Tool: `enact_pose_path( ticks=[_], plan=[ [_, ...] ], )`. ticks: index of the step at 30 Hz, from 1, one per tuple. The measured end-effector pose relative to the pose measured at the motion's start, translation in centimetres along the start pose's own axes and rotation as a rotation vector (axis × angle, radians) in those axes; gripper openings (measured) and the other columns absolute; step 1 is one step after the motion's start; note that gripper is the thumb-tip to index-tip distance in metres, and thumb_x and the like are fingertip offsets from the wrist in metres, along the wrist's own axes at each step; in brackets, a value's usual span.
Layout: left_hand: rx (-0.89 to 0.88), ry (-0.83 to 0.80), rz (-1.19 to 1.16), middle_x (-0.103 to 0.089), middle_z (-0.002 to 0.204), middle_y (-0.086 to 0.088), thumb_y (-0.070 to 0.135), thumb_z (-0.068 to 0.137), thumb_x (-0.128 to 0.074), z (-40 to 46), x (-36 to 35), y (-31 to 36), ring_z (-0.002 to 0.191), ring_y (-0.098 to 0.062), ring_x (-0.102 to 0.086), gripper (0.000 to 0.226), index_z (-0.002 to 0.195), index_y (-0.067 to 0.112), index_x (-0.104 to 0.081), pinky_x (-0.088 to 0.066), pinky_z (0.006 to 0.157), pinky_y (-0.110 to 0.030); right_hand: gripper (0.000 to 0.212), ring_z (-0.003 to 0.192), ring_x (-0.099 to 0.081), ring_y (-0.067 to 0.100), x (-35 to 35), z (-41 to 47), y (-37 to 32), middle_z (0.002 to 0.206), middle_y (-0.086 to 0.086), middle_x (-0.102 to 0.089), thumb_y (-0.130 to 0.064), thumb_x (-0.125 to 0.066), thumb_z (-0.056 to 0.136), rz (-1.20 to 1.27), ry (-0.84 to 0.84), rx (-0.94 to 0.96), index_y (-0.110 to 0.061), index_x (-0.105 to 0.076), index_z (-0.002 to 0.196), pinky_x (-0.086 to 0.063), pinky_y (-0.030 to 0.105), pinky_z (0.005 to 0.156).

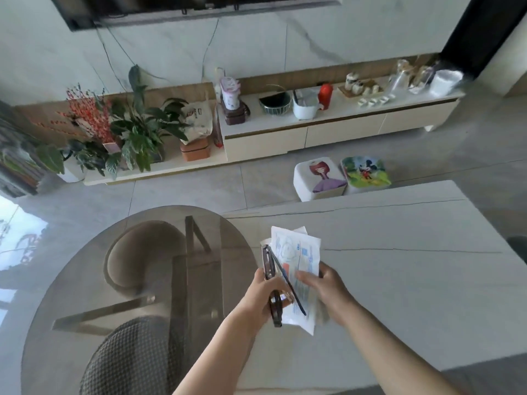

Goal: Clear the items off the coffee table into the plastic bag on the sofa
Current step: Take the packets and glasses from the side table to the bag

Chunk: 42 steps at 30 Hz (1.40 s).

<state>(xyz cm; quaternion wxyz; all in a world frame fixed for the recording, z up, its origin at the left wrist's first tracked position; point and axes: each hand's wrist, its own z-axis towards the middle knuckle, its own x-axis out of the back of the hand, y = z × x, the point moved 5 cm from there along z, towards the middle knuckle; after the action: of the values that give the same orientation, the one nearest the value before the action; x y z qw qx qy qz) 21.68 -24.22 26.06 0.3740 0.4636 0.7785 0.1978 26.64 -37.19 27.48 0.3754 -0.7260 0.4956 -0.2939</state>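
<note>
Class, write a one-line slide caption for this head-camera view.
Both hands, left and right, hold white packets and dark-framed glasses above the coffee table.

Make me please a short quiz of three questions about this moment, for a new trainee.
1. True or false: both hands hold things above the coffee table.
2. What does the left hand grip? A) dark-framed glasses B) a red bottle C) a bowl
3. Fill in: the right hand holds white ____ packets.

Key: 1 true; 2 A; 3 paper.
</note>
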Motion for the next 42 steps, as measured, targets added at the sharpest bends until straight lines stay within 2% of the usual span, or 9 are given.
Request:
enact_pose_path(
  ticks=[5, 10, 13, 17, 19, 26, 33, 39, 42],
  plan=[
    [-0.035, -0.024, 0.091, -0.063, 0.097, -0.006, 0.024, 0.066, -0.084, -2.0, -9.1, -1.6, 0.085, -0.02, -0.063, 0.063, 0.118, 0.014, -0.05, -0.055, 0.09, -0.045, 0.019, 0.085, -0.071, 0.029, 7.8, -5.1, -0.8, 0.094, 0.01, -0.075, -0.016, -0.069, 0.083, 0.086, 0.08, 0.027, -0.014, -0.069, 0.102, -0.058, 0.041, 0.076],
    [-0.064, -0.023, 0.166, -0.062, 0.094, -0.012, 0.013, 0.067, -0.082, -3.0, -18.5, -3.6, 0.076, -0.021, -0.065, 0.065, 0.119, 0.009, -0.043, -0.058, 0.075, -0.039, 0.012, 0.073, -0.069, 0.022, 15.6, -9.8, -1.1, 0.087, 0.01, -0.074, -0.013, -0.066, 0.083, 0.119, 0.179, 0.096, -0.015, -0.069, 0.094, -0.058, 0.033, 0.066],
    [-0.045, -0.049, 0.169, -0.061, 0.086, -0.011, 0.0, 0.08, -0.068, -3.3, -23.7, -4.6, 0.069, -0.021, -0.061, 0.047, 0.119, 0.01, -0.043, -0.057, 0.074, -0.041, 0.015, 0.067, -0.066, 0.024, 20.5, -12.6, -0.9, 0.08, 0.011, -0.072, -0.009, -0.072, 0.078, 0.24, 0.199, 0.102, -0.01, -0.069, 0.093, -0.056, 0.031, 0.06],
    [-0.011, -0.114, 0.217, -0.059, 0.083, -0.011, -0.006, 0.087, -0.047, -3.4, -30.4, -5.6, 0.068, -0.025, -0.057, 0.025, 0.109, 0.007, -0.045, -0.055, 0.078, -0.046, 0.028, 0.078, -0.069, 0.035, 27.5, -15.4, -0.1, 0.088, 0.019, -0.073, -0.011, -0.072, 0.065, 0.342, 0.274, 0.111, -0.006, -0.07, 0.093, -0.058, 0.046, 0.074],
    [-0.006, -0.155, 0.278, -0.054, 0.085, -0.016, -0.005, 0.087, -0.043, -3.1, -33.5, -6.2, 0.068, -0.028, -0.056, 0.022, 0.106, 0.006, -0.046, -0.055, 0.077, -0.048, 0.022, 0.087, -0.069, 0.038, 30.7, -16.5, 0.4, 0.094, 0.019, -0.072, -0.007, -0.066, 0.074, 0.354, 0.325, 0.112, -0.008, -0.069, 0.096, -0.056, 0.05, 0.082],
    [0.051, -0.353, 0.501, -0.055, 0.092, -0.021, -0.004, 0.084, -0.047, -1.0, -42.3, -8.5, 0.08, -0.034, -0.059, 0.024, 0.106, 0.004, -0.051, -0.056, 0.072, -0.044, 0.016, 0.091, -0.064, 0.026, 40.2, -19.4, 3.3, 0.092, 0.007, -0.068, -0.002, -0.054, 0.088, 0.375, 0.597, 0.103, -0.014, -0.062, 0.095, -0.05, 0.028, 0.069],
    [0.082, -0.515, 0.727, -0.064, 0.111, -0.023, 0.0, 0.08, -0.054, 2.0, -51.9, -10.0, 0.094, -0.038, -0.066, 0.031, 0.109, 0.009, -0.056, -0.058, 0.08, -0.044, 0.019, 0.088, -0.066, 0.025, 48.6, -21.6, 6.0, 0.101, 0.011, -0.069, -0.007, -0.068, 0.081, 0.513, 0.963, 0.073, -0.012, -0.064, 0.098, -0.049, 0.033, 0.071],
    [0.148, -0.749, 0.846, -0.065, 0.111, -0.018, 0.006, 0.086, -0.055, 2.4, -60.3, -13.1, 0.095, -0.033, -0.067, 0.026, 0.112, 0.011, -0.051, -0.054, 0.065, -0.032, 0.013, 0.086, -0.06, 0.023, 53.0, -26.6, 7.5, 0.101, 0.005, -0.063, -0.018, -0.061, 0.09, 0.605, 1.229, 0.071, -0.013, -0.06, 0.102, -0.047, 0.027, 0.067],
    [0.217, -0.863, 0.925, -0.065, 0.113, -0.018, 0.005, 0.085, -0.056, 1.6, -63.8, -16.6, 0.099, -0.034, -0.067, 0.02, 0.104, 0.012, -0.055, -0.055, 0.075, -0.036, 0.008, 0.088, -0.063, 0.027, 54.3, -30.0, 10.0, 0.1, 0.006, -0.065, -0.019, -0.062, 0.089, 0.692, 1.364, 0.047, -0.015, -0.06, 0.097, -0.052, 0.034, 0.077]
  ],
)
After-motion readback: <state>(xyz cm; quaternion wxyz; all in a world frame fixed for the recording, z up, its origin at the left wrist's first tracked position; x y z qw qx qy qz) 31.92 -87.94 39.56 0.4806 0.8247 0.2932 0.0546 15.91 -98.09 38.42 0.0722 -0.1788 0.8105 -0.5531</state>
